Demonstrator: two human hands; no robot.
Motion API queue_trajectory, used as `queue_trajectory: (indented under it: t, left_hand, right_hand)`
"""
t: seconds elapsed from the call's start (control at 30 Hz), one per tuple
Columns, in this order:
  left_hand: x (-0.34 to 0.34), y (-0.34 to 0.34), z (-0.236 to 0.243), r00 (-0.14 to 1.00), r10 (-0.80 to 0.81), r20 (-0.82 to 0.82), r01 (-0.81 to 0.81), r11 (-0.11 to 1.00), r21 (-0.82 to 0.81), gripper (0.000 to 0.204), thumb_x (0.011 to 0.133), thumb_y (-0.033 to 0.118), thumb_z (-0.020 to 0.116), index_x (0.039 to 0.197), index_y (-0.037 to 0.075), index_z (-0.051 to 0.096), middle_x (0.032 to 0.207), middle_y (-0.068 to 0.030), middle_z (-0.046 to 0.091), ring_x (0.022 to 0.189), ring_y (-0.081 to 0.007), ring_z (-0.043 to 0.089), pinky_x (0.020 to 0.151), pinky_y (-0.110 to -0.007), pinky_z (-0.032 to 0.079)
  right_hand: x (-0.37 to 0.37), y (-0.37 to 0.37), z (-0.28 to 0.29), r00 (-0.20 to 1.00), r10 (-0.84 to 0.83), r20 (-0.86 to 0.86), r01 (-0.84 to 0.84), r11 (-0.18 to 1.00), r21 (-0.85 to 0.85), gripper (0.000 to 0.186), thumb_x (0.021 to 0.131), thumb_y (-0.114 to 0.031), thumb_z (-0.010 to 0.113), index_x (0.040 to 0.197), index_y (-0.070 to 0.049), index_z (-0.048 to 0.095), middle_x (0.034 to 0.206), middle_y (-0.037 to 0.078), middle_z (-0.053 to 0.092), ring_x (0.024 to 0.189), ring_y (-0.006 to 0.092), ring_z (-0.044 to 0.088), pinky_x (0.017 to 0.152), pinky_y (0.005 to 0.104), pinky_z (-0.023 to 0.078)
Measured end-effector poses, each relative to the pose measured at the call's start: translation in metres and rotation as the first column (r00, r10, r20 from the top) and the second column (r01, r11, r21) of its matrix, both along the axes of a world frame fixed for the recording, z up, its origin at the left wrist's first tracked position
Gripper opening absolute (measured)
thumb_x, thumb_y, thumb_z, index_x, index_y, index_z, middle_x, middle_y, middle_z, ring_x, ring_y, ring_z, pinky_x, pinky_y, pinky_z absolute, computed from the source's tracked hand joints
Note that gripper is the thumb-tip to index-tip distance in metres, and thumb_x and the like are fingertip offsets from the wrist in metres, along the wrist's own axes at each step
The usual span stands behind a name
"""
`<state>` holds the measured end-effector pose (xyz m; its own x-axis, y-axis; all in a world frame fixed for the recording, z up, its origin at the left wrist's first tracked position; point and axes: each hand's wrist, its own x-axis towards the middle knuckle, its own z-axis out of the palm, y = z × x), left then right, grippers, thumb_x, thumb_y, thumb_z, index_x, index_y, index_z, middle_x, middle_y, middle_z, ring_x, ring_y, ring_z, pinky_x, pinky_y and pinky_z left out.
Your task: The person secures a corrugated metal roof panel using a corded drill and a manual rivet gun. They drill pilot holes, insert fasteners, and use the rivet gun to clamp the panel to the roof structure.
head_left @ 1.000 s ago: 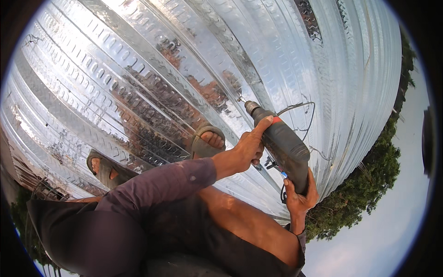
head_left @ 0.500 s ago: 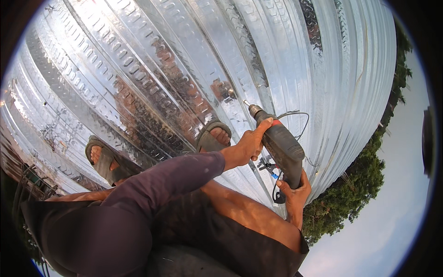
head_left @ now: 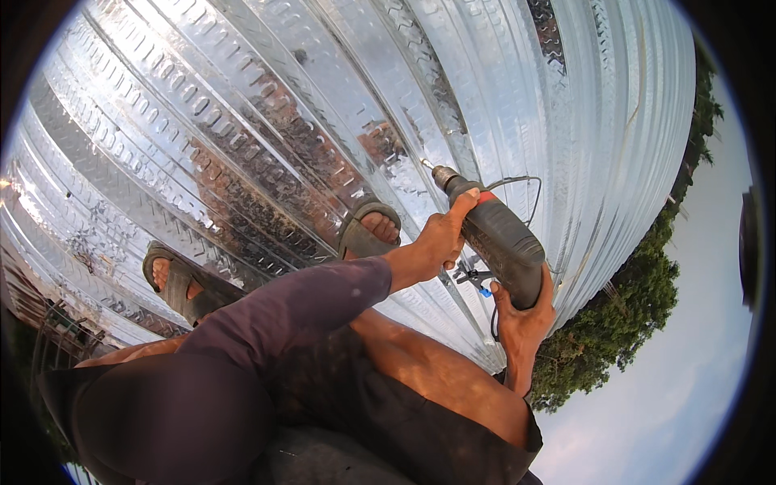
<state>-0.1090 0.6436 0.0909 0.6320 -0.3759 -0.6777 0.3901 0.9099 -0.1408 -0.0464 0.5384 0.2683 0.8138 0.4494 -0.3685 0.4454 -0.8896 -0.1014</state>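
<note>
A dark grey corded drill with a red band (head_left: 503,236) slants across the shiny ribbed metal sheeting (head_left: 606,145). Its chuck (head_left: 444,177) carries a small bit that points at a rib; whether the tip touches is unclear. My left hand (head_left: 436,238) is wrapped round the drill's front, thumb along the body near the red band. My right hand (head_left: 525,315) grips the rear, fingers round the back end. A black cable loops beside the drill, and small black and blue pieces (head_left: 477,279) show beneath it.
My sandalled feet (head_left: 373,226) rest on the sheeting, and my bare leg (head_left: 428,376) crosses below the drill. Trees (head_left: 630,315) and sky (head_left: 671,388) lie beyond the sheet's right edge. Metal bars (head_left: 61,331) show at the far left edge.
The drill and both hands shifted slightly down half a second ago and now sit somewhat higher in the view. Both hands keep hold of the drill.
</note>
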Motion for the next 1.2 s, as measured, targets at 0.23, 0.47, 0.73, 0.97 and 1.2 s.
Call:
queue_trajectory:
  t: [0.23, 0.47, 0.73, 0.97, 1.2]
  left_hand:
    - [-0.004, -0.011, -0.005, 1.0, 0.013, 0.009, -0.013, 1.0, -0.019, 0.064, 0.084, 0.083, 0.051, 0.068, 0.022, 0.039, 0.055, 0.0073, 0.023, 0.048, -0.0109, 0.023, 0.049, -0.033, 0.023]
    - [-0.005, -0.005, 0.002, 1.0, 0.021, 0.004, -0.021, 0.999, -0.029, 0.065, 0.083, 0.084, 0.052, 0.067, 0.022, 0.037, 0.054, 0.0078, 0.024, 0.046, -0.0103, 0.021, 0.047, -0.033, 0.019]
    - [-0.001, 0.0, 0.017, 1.0, 0.015, 0.018, -0.015, 1.0, -0.005, 0.068, 0.081, 0.086, 0.055, 0.063, 0.022, 0.037, 0.052, 0.0075, 0.025, 0.044, -0.0093, 0.026, 0.045, -0.032, 0.023]
    - [0.042, 0.014, 0.057, 0.994, 0.11, -0.009, -0.107, 0.981, 0.162, 0.071, 0.077, 0.087, 0.059, 0.061, 0.021, 0.039, 0.051, 0.005, 0.032, 0.042, -0.0112, 0.033, 0.04, -0.032, 0.03]
    - [0.078, 0.042, 0.059, 0.996, 0.031, 0.084, -0.05, 0.971, 0.235, 0.07, 0.081, 0.084, 0.058, 0.075, 0.015, 0.047, 0.053, 0.0056, 0.03, 0.045, -0.0097, 0.03, 0.046, -0.031, 0.029]
  right_hand:
    - [0.015, 0.004, 0.008, 0.874, -0.199, -0.443, 0.235, 0.972, 0.028, 0.09, 0.081, -0.016, 0.087, 0.152, 0.002, 0.036, 0.131, 0.022, 0.063, 0.118, 0.0281, 0.064, 0.1, 0.0395, 0.052]
    - [0.01, 0.009, 0.011, 0.883, -0.223, -0.413, 0.255, 0.967, 0.021, 0.087, 0.081, -0.014, 0.087, 0.151, 0.003, 0.038, 0.131, 0.022, 0.063, 0.118, 0.0281, 0.064, 0.101, 0.0394, 0.052]
    - [0.018, 0.009, 0.028, 0.882, -0.291, -0.371, 0.29, 0.955, -0.06, 0.093, 0.08, -0.029, 0.089, 0.151, 0.003, 0.039, 0.13, 0.023, 0.065, 0.118, 0.0302, 0.065, 0.101, 0.0415, 0.052]
    - [0.046, -0.005, 0.051, 0.968, -0.191, -0.163, 0.217, 0.964, 0.156, 0.089, 0.077, -0.038, 0.091, 0.145, 0.003, 0.051, 0.12, 0.019, 0.069, 0.109, 0.0285, 0.067, 0.097, 0.0397, 0.051]
    - [0.079, -0.012, 0.034, 0.946, -0.279, -0.162, 0.321, 0.864, 0.387, 0.069, 0.082, -0.03, 0.089, 0.134, 0.006, 0.061, 0.098, 0.011, 0.073, 0.087, 0.0141, 0.065, 0.078, 0.0283, 0.052]
